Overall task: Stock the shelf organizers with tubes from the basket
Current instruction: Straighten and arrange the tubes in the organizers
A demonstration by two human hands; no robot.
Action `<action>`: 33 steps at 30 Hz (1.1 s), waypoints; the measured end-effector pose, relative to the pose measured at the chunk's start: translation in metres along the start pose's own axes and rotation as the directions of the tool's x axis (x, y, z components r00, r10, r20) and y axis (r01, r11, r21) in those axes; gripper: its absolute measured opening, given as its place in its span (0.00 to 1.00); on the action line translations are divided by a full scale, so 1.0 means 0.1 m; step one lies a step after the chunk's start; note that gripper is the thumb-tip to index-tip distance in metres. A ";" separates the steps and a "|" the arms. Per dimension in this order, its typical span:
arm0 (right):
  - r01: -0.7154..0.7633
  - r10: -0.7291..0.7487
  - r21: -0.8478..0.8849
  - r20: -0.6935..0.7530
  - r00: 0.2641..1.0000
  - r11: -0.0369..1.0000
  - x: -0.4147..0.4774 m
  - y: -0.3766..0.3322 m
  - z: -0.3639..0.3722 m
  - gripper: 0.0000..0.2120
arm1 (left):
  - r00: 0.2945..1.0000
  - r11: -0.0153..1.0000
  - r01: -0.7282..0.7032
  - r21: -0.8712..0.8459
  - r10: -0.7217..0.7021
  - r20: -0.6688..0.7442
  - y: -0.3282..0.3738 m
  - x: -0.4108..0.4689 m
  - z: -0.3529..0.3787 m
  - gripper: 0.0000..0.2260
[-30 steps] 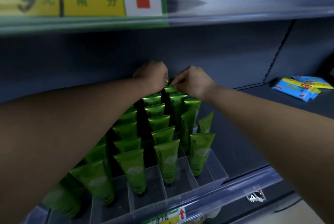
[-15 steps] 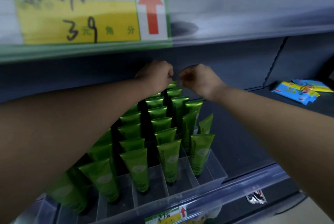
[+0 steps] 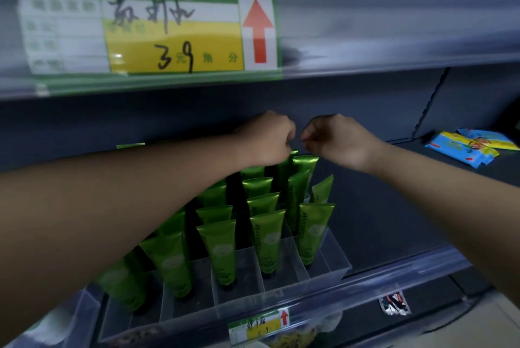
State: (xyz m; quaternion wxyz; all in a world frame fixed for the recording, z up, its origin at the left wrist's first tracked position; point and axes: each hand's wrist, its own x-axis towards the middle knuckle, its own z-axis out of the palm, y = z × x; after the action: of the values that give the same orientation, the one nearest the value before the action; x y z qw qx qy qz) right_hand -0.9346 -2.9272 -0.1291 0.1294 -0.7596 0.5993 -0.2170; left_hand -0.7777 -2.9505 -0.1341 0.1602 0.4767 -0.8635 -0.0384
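Several green tubes stand cap-down in rows inside a clear divided organizer on the dark shelf. At the back of the rows my left hand and my right hand hover side by side, a small gap between them. Both have their fingers curled into loose fists, with nothing visible inside. They sit just above the crimped tops of the rearmost tubes. My left forearm hides the left rows of tubes. The basket is out of view.
Blue and yellow flat packets lie on the shelf at the far right. The upper shelf edge with a yellow price label hangs close above my hands. A clear front rail runs along the shelf edge. Dark shelf floor lies right of the organizer.
Both hands have lifted off the top of the rearmost tube and parted slightly. The view has tilted upward, showing more of the upper shelf label.
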 end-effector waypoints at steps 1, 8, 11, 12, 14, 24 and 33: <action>-0.002 0.002 -0.015 0.017 1.000 1.000 -0.02 0.01 0.01 0.04 | 1.000 1.000 0.012 0.000 -0.012 0.013 0.00 -0.01 0.01 0.12; -0.007 0.011 -0.040 0.093 0.996 0.999 -0.10 0.10 0.07 0.07 | 0.998 0.998 0.035 0.053 -0.038 0.044 0.01 0.02 0.09 0.09; -0.020 0.022 -0.021 0.058 0.998 1.000 -0.09 0.11 0.10 0.07 | 0.997 0.996 0.067 0.062 -0.069 0.038 0.03 0.03 0.12 0.11; -0.021 0.022 -0.022 0.047 0.999 1.000 -0.09 0.12 0.11 0.07 | 0.996 0.995 0.078 0.064 -0.080 0.030 0.04 0.03 0.13 0.12; -0.017 0.017 -0.014 0.026 1.000 1.000 -0.09 0.12 0.13 0.07 | 0.995 0.993 0.094 0.068 -0.095 0.012 0.05 0.04 0.15 0.12; 0.010 -0.011 0.033 0.028 1.000 0.999 -0.10 0.04 0.16 0.07 | 0.992 0.988 0.128 0.088 -0.129 0.001 0.04 0.03 0.13 0.10; 0.012 -0.018 0.085 0.061 0.998 0.996 -0.07 -0.07 0.15 0.07 | 0.991 0.985 0.131 0.112 -0.134 0.022 0.09 0.04 0.07 0.10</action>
State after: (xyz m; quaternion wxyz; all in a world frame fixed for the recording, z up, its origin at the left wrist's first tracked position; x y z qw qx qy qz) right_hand -0.9225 -2.9193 -0.1403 0.1782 -0.7643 0.5795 -0.2196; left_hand -0.7888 -2.9495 -0.1382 0.1182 0.5405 -0.8329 -0.0083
